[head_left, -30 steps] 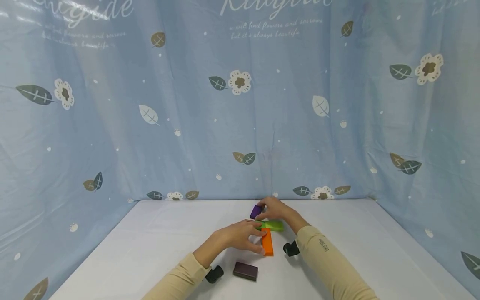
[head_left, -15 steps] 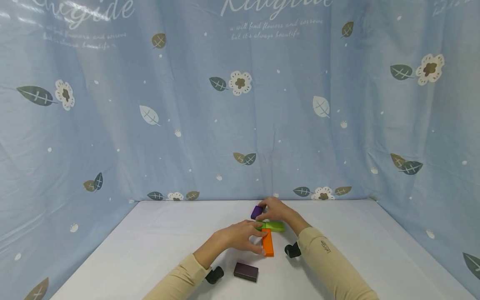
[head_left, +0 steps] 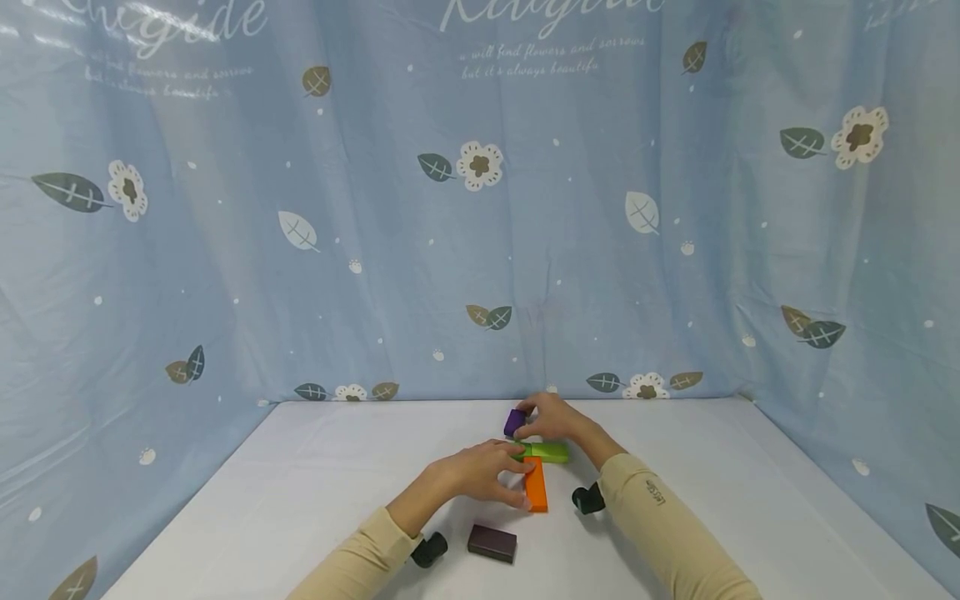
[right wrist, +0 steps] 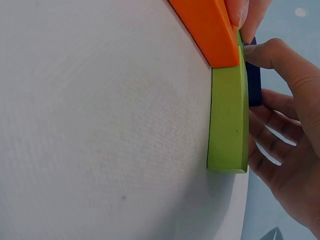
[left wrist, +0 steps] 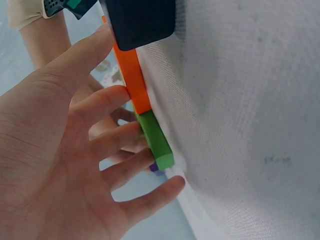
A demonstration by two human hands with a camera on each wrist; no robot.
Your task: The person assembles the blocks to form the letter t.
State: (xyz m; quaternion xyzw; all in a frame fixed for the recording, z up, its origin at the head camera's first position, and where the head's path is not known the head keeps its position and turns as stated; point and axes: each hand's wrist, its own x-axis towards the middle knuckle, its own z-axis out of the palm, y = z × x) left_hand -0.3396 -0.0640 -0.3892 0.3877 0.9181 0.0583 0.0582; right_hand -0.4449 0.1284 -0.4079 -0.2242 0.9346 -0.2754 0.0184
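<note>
In the head view my left hand [head_left: 483, 473] lies against the left side of an orange block [head_left: 536, 487] and a green block at its far end. Its fingers are spread and fairly straight in the left wrist view, their tips touching the orange block [left wrist: 132, 75] and the darker green block [left wrist: 156, 140]. My right hand [head_left: 551, 418] pinches a small purple block [head_left: 514, 422] between thumb and fingers, just beyond the green blocks. A lime-green block [right wrist: 229, 120] meets the orange block's end in the right wrist view. Fingers partly hide the left green block.
A dark brown block [head_left: 492, 543] lies nearer on the white table [head_left: 315, 492], apart from the others. Black wrist cameras [head_left: 430, 550] show beside both sleeves. A blue patterned curtain [head_left: 390, 250] stands along the table's back and sides.
The purple block has shifted very slightly to the right in my right hand. My left hand and the orange, green and brown blocks look unmoved.
</note>
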